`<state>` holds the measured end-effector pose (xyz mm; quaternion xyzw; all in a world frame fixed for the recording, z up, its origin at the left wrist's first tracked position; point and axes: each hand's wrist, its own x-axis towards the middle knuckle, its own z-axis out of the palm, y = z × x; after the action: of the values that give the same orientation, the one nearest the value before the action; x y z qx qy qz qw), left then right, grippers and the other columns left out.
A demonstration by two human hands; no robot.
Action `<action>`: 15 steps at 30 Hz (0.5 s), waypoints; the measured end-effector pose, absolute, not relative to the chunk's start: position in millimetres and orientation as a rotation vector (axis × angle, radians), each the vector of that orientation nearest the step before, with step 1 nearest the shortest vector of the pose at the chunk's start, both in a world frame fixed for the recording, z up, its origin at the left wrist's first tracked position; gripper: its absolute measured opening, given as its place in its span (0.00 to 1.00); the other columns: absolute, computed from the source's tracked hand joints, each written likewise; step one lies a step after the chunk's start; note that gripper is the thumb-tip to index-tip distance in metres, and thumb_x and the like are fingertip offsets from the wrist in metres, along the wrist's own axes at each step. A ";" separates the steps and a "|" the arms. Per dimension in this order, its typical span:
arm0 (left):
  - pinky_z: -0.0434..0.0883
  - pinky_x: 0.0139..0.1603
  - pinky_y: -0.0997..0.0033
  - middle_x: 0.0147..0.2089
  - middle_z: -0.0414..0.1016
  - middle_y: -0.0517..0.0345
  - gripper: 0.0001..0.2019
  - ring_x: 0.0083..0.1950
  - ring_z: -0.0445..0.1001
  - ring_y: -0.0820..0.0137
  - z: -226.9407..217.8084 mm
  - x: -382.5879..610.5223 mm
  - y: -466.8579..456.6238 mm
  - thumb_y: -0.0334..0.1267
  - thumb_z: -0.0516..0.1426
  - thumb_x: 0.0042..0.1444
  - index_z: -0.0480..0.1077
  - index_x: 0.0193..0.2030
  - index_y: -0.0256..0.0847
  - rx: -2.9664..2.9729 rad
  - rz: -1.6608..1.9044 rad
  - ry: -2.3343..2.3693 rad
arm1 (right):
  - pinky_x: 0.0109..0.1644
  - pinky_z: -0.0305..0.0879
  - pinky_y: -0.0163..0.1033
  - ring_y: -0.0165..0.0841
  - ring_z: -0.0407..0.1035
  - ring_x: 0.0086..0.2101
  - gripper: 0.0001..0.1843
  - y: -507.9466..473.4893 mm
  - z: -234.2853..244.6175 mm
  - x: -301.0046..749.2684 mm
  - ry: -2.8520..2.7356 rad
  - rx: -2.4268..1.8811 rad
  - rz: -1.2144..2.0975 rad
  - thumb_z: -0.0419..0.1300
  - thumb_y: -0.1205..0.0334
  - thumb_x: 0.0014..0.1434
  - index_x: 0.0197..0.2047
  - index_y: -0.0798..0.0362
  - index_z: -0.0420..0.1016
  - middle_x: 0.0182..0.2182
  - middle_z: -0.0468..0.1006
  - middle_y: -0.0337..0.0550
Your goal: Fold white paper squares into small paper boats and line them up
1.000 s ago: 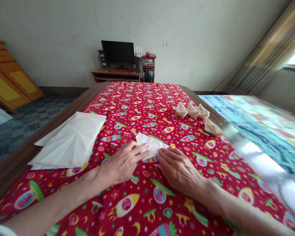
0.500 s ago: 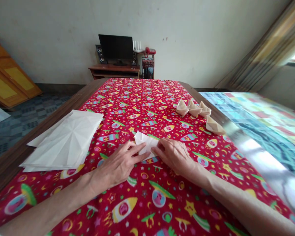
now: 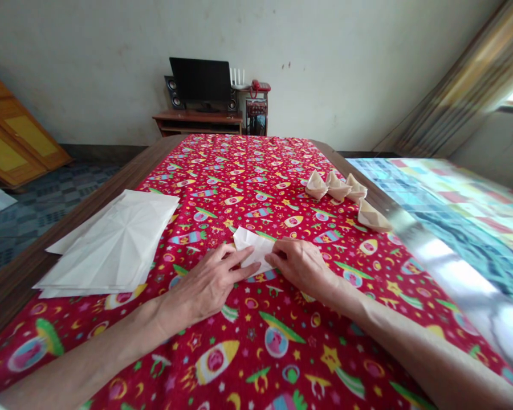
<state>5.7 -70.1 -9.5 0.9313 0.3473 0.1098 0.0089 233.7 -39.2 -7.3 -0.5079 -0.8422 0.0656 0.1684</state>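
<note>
A small folded sheet of white paper (image 3: 254,248) lies on the red patterned cloth in front of me. My left hand (image 3: 211,279) rests on its left part, index finger and thumb stretched out and apart, pressing the paper flat. At the paper's right end, my right hand (image 3: 303,262) has its fingers curled and pinches the edge between thumb and forefinger; the fingertips hide that corner. To the left sits a stack of creased white paper sheets (image 3: 115,245). Several folded paper boat-like shapes (image 3: 337,187) stand at the right, one of them (image 3: 373,217) nearer me.
The red cloth (image 3: 214,364) covers most of a brown wooden table (image 3: 8,304). Beyond it are a monitor (image 3: 200,80) with speakers on a small desk and a red telephone (image 3: 260,86). A bed with a colourful cover (image 3: 448,216) adjoins on the right.
My right hand has shifted very slightly at the paper's right end, its thumb a little further over. My left hand and the paper are nearly unchanged; the view tilted slightly.
</note>
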 end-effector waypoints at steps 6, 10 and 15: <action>0.66 0.56 0.57 0.66 0.57 0.54 0.26 0.53 0.59 0.61 -8.9 7.5 -69.5 0.24 0.46 0.59 0.60 0.63 0.47 2.915 0.321 1.100 | 0.33 0.57 0.34 0.31 0.68 0.30 0.09 -40.1 -10.0 235.0 -2.394 -1.294 0.061 0.56 0.57 0.61 0.34 0.53 0.71 0.30 0.75 0.41; 0.68 0.54 0.56 0.66 0.57 0.58 0.29 0.53 0.60 0.61 -7.7 9.2 -70.1 0.23 0.47 0.58 0.57 0.64 0.52 2.910 0.287 1.119 | 0.46 0.61 0.44 0.41 0.64 0.49 0.11 -51.0 -3.1 231.5 -2.488 -1.079 -0.206 0.52 0.64 0.64 0.48 0.53 0.70 0.51 0.71 0.52; 0.67 0.56 0.58 0.66 0.57 0.56 0.26 0.55 0.60 0.62 -6.8 7.3 -70.8 0.24 0.46 0.59 0.60 0.63 0.47 2.908 0.346 1.079 | 0.51 0.60 0.48 0.41 0.62 0.53 0.13 -67.4 -1.8 237.9 -2.719 -0.794 -0.246 0.48 0.68 0.66 0.49 0.57 0.70 0.50 0.74 0.50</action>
<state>7.3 -70.8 -6.8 0.9317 0.3458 0.1109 0.0102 237.9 -67.4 -1.8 -0.2762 -0.9457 -0.0854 0.1484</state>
